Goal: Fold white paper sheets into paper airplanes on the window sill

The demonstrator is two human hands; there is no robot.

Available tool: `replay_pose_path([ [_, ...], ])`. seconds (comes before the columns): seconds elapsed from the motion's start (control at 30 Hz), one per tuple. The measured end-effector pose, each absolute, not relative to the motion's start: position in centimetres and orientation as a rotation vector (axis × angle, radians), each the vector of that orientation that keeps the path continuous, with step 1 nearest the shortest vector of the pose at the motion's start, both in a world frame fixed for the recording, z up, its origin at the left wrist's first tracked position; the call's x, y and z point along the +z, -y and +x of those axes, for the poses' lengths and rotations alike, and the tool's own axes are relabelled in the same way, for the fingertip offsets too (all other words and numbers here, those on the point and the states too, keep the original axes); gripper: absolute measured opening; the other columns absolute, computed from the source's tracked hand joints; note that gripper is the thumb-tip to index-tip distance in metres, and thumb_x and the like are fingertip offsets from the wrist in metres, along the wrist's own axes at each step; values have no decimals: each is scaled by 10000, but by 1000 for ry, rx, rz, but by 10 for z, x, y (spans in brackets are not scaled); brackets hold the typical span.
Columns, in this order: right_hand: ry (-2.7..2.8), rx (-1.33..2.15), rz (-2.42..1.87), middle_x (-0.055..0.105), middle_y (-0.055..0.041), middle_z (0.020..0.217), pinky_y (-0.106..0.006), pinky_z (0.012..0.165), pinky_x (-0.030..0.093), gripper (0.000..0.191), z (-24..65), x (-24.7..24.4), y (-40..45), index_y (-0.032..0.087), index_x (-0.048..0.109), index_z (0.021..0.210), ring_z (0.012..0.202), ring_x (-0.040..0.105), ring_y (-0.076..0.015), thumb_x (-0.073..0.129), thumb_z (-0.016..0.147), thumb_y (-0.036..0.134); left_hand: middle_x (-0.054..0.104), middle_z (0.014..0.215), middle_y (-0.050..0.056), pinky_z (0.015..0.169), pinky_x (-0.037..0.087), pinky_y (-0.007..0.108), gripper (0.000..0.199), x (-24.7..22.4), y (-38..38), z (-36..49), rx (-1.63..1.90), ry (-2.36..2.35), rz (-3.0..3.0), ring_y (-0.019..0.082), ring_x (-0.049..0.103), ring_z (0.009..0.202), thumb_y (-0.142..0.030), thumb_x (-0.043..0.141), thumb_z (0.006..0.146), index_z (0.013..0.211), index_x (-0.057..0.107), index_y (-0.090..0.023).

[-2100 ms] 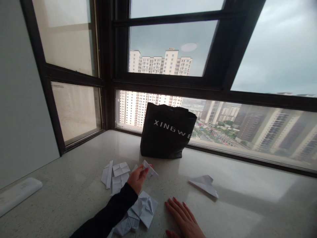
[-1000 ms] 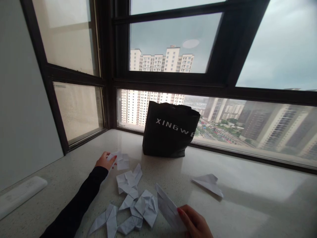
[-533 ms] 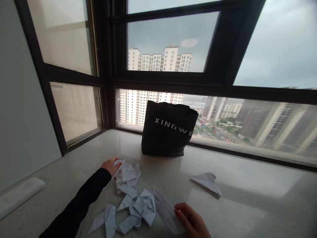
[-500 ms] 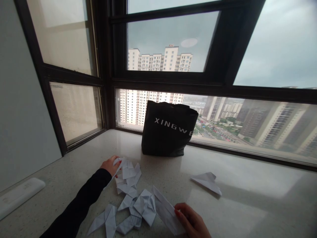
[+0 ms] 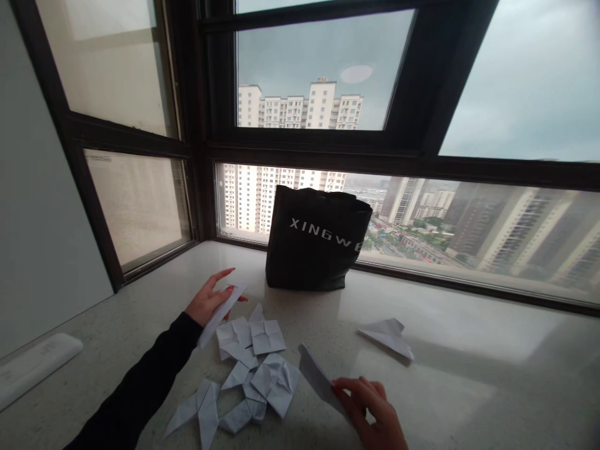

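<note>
My left hand [image 5: 212, 299] is above the left edge of a pile of folded white paper pieces [image 5: 267, 337]. A folded white paper [image 5: 220, 317] is held between its thumb and palm, while the other fingers are spread. In my right hand [image 5: 365, 400], a long folded white paper [image 5: 321, 379] is pinched between thumb and fingers, right of the pile. Star-like and square shapes lie among the pile, and a crossed paper piece [image 5: 207, 409] sits at its lower left.
A black bag [image 5: 316, 244] with white lettering stands by the window. One paper plane [image 5: 388, 338] lies on the pale speckled counter [image 5: 450, 375] to the right. A white oblong device [image 5: 40, 369] rests at the far left.
My left hand has lifted off the pile with a folded paper, its fingers more spread. My right hand has raised and tilted its paper. The view has shifted slightly.
</note>
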State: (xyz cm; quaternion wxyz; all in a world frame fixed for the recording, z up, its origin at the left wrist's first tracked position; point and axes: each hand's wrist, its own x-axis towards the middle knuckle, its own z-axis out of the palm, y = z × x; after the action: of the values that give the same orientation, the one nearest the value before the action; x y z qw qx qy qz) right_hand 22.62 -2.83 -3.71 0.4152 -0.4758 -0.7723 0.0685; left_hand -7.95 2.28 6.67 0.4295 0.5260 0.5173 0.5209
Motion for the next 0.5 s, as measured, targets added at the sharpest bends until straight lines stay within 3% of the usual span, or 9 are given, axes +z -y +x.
replay_pose_path([
  [0.1, 1851, 190, -1191, 576, 15, 475, -274, 549, 440, 176, 228, -34, 32, 243, 625, 808, 505, 543, -156, 496, 744, 344, 652, 764, 47, 431, 434, 180, 596, 56, -17, -56, 1326, -972, 999, 89, 552, 444, -197, 576, 680, 1206, 296, -186],
  [0.2, 1747, 332, -1150, 662, -29, 735, -275, 618, 471, 191, 228, -27, 35, 236, 605, 863, 706, 593, -189, 493, 744, 335, 628, 871, 73, 457, 468, 235, 604, 32, -7, -17, 1270, -830, 837, 161, 613, 563, -184, 599, 661, 1184, 299, -214],
  [0.3, 1665, 544, -1091, 639, -61, 901, -275, 690, 474, 234, 226, -20, 37, 213, 591, 897, 844, 573, -207, 454, 765, 350, 598, 934, 79, 504, 486, 310, 552, 1, 6, 19, 1213, -745, 817, 216, 624, 658, -208, 574, 692, 1163, 293, -267],
  [0.4, 1635, 699, -1060, 631, -67, 883, -279, 694, 467, 220, 222, -18, 38, 200, 587, 878, 825, 570, -209, 479, 754, 346, 583, 961, 77, 543, 476, 325, 543, -27, 14, 38, 1204, -666, 786, 215, 616, 684, -222, 596, 674, 1142, 325, -280],
  [0.5, 1510, 864, -1039, 623, -46, 736, -248, 548, 471, 218, 212, -22, 40, 194, 553, 891, 630, 569, -167, 538, 723, 331, 598, 936, 74, 621, 447, 317, 590, -43, 14, 45, 1211, -516, 788, 217, 591, 748, -192, 667, 593, 1118, 402, -241],
])
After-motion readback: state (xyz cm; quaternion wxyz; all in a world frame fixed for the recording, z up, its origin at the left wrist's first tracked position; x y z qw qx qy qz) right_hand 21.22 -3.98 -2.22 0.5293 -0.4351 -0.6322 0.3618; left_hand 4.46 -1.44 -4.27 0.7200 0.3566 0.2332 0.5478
